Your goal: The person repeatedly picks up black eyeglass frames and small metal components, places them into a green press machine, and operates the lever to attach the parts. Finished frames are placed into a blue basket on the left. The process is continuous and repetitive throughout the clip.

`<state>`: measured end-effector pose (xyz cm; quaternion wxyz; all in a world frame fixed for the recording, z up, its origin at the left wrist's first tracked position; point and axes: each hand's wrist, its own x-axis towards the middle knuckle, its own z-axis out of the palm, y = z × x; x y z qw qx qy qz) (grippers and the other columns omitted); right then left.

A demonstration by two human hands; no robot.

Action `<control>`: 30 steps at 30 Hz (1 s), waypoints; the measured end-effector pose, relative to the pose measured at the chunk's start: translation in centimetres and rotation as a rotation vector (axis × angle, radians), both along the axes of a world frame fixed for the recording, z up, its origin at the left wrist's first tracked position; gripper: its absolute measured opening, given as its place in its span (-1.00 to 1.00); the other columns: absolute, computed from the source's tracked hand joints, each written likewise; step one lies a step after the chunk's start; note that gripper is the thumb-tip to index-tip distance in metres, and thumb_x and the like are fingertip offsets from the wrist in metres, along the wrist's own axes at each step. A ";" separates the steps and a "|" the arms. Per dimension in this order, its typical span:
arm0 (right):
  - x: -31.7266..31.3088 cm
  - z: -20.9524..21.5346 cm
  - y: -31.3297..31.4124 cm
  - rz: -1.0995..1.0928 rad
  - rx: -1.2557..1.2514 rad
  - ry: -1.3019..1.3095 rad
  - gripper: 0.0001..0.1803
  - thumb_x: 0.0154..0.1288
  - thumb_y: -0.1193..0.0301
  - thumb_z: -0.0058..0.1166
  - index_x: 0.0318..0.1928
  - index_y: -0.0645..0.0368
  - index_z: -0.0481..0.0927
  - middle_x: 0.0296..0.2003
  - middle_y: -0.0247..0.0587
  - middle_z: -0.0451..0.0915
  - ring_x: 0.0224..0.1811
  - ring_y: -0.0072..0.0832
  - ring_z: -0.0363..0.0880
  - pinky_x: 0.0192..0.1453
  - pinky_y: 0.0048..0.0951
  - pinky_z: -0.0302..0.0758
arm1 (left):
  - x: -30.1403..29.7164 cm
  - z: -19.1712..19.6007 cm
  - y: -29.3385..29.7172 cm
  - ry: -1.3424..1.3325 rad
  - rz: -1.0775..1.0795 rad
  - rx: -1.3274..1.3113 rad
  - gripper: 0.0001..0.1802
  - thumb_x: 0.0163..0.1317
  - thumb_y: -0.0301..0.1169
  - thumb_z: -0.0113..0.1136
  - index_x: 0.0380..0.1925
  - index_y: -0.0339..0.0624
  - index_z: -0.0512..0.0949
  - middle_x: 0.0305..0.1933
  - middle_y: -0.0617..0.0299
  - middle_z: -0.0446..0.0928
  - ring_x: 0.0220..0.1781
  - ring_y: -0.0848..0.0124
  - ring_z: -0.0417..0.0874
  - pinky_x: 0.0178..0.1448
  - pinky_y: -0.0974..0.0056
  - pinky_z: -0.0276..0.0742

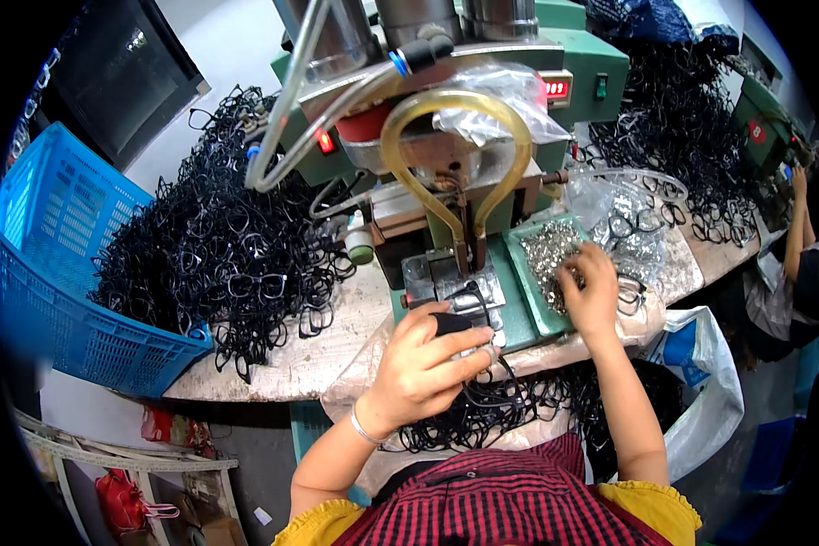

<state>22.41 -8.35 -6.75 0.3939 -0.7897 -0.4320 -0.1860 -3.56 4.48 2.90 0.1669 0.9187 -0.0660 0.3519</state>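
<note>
Black frame [476, 296] at press [405, 218], bits [548, 253] to go imo: left hand [428, 359] pinching it, right hand [593, 289] in tray [525, 284], can't tell grip.

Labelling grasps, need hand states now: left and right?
Left hand: closed, holding a black glasses frame.
Right hand: fingers bent into the green tray of small metal parts; grip cannot be told.

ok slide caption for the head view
At a green machine, left fingers hold a black glasses frame while right fingers dip into a tray of small metal parts.
</note>
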 end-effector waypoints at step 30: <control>-0.6 -0.8 5.2 0.329 0.402 0.687 -0.80 0.27 0.59 0.15 -0.08 0.32 0.63 -0.19 -0.30 0.65 -0.17 -0.58 0.58 0.01 -0.57 0.48 | -15.0 -5.8 23.4 0.293 1.503 0.431 -0.75 0.06 -0.55 0.13 -0.22 -0.08 0.59 -0.34 0.19 0.60 -0.16 0.18 0.56 -0.02 0.12 0.41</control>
